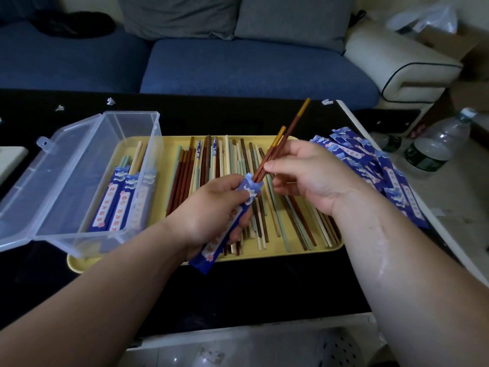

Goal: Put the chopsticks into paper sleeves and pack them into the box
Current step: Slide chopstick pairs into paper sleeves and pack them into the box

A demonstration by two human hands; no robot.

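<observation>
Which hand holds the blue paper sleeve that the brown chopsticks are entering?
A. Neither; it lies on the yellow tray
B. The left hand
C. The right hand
B: the left hand grips the blue paper sleeve, while the right hand pinches the brown chopsticks at its mouth.

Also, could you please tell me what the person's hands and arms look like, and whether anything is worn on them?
The left hand and right hand are bare: no gloves, rings or watch visible. Both forearms are uncovered, no sleeves in view. A long streaky mark runs along the right forearm.
</observation>
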